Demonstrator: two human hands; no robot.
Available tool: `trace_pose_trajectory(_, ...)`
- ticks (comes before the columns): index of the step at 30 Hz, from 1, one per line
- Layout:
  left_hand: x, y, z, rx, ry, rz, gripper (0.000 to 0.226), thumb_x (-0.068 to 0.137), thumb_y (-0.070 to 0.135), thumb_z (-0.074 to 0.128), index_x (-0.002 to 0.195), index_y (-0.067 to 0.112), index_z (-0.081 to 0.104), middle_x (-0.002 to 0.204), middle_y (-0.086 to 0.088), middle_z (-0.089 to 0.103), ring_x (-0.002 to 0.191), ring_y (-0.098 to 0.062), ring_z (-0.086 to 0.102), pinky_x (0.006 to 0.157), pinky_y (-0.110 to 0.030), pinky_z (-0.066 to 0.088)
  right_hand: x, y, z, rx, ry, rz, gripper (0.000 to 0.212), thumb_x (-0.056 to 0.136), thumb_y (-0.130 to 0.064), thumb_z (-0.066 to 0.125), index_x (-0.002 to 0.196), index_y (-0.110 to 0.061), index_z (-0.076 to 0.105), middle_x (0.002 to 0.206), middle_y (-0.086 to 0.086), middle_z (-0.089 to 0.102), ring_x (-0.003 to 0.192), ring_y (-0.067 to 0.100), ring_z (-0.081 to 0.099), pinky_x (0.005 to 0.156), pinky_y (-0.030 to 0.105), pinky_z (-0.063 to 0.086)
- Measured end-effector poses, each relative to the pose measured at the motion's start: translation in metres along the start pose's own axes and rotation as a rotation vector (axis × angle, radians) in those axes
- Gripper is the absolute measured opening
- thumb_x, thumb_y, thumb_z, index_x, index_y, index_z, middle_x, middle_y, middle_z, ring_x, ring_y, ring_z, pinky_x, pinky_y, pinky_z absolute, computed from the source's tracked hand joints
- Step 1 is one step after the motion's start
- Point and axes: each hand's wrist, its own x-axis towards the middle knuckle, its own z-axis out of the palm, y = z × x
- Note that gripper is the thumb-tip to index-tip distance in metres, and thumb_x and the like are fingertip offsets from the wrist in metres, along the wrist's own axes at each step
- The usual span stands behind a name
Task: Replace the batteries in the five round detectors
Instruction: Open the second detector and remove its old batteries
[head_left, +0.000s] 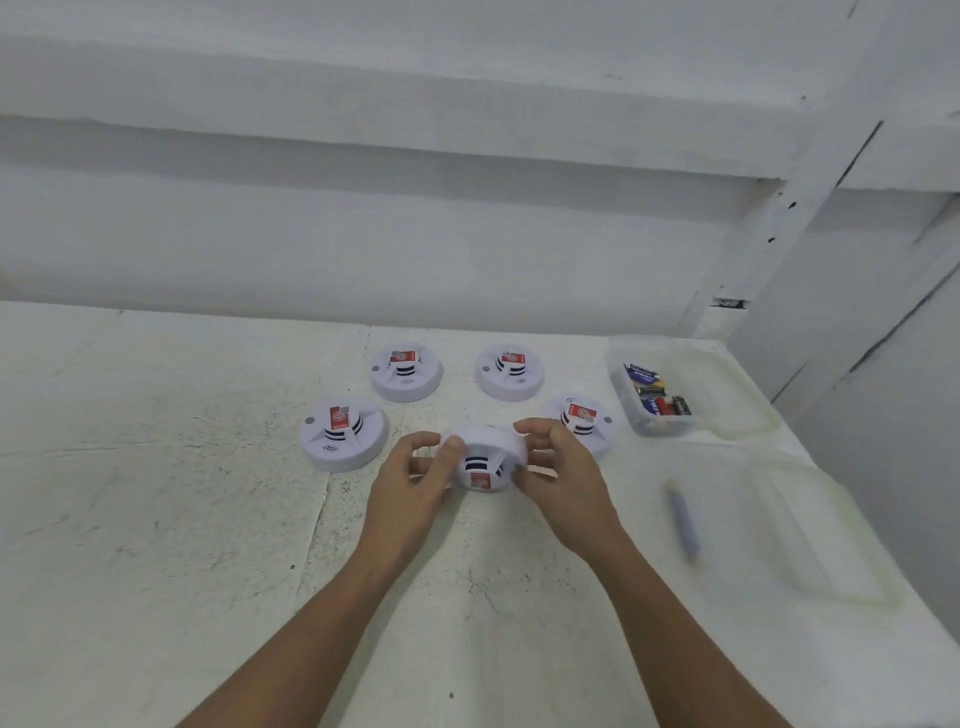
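Both hands hold one round detector (484, 460) just above the table (156, 493), near the middle of the front edge of the group. The left hand (415, 486) grips its left rim, thumb over the top edge and fingers curled beneath. The right hand (563, 480) grips the right rim the same way, fingers bent round the far side. Neither hand is spread flat; both are closed on the rim from opposite sides.

The detector is tilted toward the person, so its domed face with the red sticker points at the camera and its flat back faces away and down. Judgement: the back, where a battery door would sit, is the side turned away from the fingers, so the piece likely needs turning over or twisting apart next. The disc lies between the hands, about equally near each.

Four other detectors rest face up on the table: one to the left (344, 434), two behind (406, 371) (510, 371), and one (579, 421) just behind the right hand, partly hidden by it.

A clear plastic box (660, 387) with loose batteries (657, 397) stands at the right, nearer the right hand. Its lid (753, 405) seems to lie beside it. A blurred pen-like object (683, 519) lies on the table in front of the box; its kind cannot be told.

The table surface is pale, scuffed and speckled. White walls stand behind.
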Motion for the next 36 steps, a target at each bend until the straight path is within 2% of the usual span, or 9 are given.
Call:
trace_pose_trajectory(3,-0.009,0.000,-0.006,0.120,-0.031,0.019,0.050,0.064,0.073,0.059,0.098,0.035,0.056,0.086,0.005,0.070,0.074,-0.011,0.065,0.063,-0.025,0.048,-0.019,0.003,-0.004,-0.061,-0.032,-0.074,0.037,0.081,0.004,0.062,0.101,-0.026,0.062,0.104,-0.009,0.065,0.096,0.000,0.060,0.079,0.015,0.052)
trace_pose_trajectory(13,-0.027,-0.016,-0.040,0.291,-0.320,0.112,0.080,0.044,0.055,0.084,0.118,0.043,0.056,0.108,0.024,0.063,0.097,0.007,0.055,0.074,0.001,0.037,-0.063,0.023,0.000,-0.481,-0.105,-0.359,0.048,0.071,0.003,0.058,0.104,-0.032,0.057,0.114,-0.018,0.051,0.113,0.001,0.046,0.096,0.007,0.033)
trace_pose_trajectory(17,-0.029,-0.011,-0.040,0.301,-0.393,0.186,0.073,0.049,0.035,0.093,0.104,0.064,0.054,0.109,0.032,0.057,0.102,0.005,0.054,0.078,-0.001,0.038,-0.072,0.022,0.001,-0.522,-0.122,-0.377,0.037,0.075,-0.012,0.052,0.108,-0.023,0.064,0.118,-0.006,0.053,0.116,0.006,0.044,0.099,0.007,0.031)
trace_pose_trajectory(19,-0.030,-0.008,-0.041,0.295,-0.427,0.214,0.073,0.053,0.033,0.092,0.107,0.060,0.053,0.111,0.032,0.057,0.104,0.007,0.054,0.082,-0.003,0.040,-0.073,0.018,-0.001,-0.543,-0.138,-0.373,0.035,0.077,-0.018,0.049,0.107,-0.021,0.066,0.116,-0.005,0.053,0.116,0.006,0.043,0.099,0.008,0.032)
trace_pose_trajectory(24,-0.026,-0.015,-0.039,0.448,-0.484,0.243,0.094,0.047,0.062,0.081,0.131,0.048,0.041,0.119,0.029,0.054,0.116,0.003,0.047,0.106,-0.030,0.033,-0.062,0.005,-0.003,-0.644,-0.204,-0.398,0.025,0.082,-0.028,0.053,0.101,-0.021,0.069,0.110,-0.005,0.058,0.108,0.011,0.047,0.092,0.018,0.039)
trace_pose_trajectory(26,-0.024,-0.015,-0.036,0.547,-0.495,0.220,0.111,0.040,0.068,0.079,0.139,0.045,0.032,0.127,0.029,0.044,0.123,0.003,0.035,0.105,-0.025,0.017,-0.057,0.000,-0.006,-0.669,-0.242,-0.389,0.024,0.082,-0.031,0.057,0.100,-0.022,0.069,0.117,-0.005,0.057,0.113,0.012,0.047,0.094,0.024,0.040)
trace_pose_trajectory(29,-0.021,-0.014,-0.031,0.625,-0.504,0.221,0.122,0.030,0.075,0.076,0.138,0.048,0.027,0.129,0.024,0.040,0.122,0.001,0.027,0.097,-0.018,0.008,-0.050,-0.006,-0.008,-0.707,-0.331,-0.396,0.021,0.083,-0.028,0.065,0.102,-0.020,0.068,0.131,-0.003,0.053,0.123,0.010,0.041,0.101,0.027,0.036)
trace_pose_trajectory(33,-0.019,-0.009,-0.025,0.641,-0.509,0.258,0.122,0.025,0.075,0.072,0.135,0.044,0.030,0.124,0.027,0.041,0.108,0.033,0.005,0.105,-0.028,0.009,-0.046,-0.011,-0.006,-0.737,-0.429,-0.352,0.023,0.090,-0.024,0.061,0.111,-0.015,0.062,0.140,-0.003,0.047,0.129,0.015,0.039,0.104,0.023,0.031)
trace_pose_trajectory(36,-0.021,-0.007,-0.021,0.652,-0.498,0.266,0.107,0.027,0.078,0.067,0.123,0.049,0.031,0.112,0.037,0.040,0.102,0.038,0.009,0.105,-0.031,0.010,-0.049,-0.010,-0.005,-0.744,-0.433,-0.329,0.022,0.094,-0.022,0.054,0.115,-0.016,0.057,0.145,-0.007,0.040,0.131,0.011,0.035,0.102,0.021,0.031)
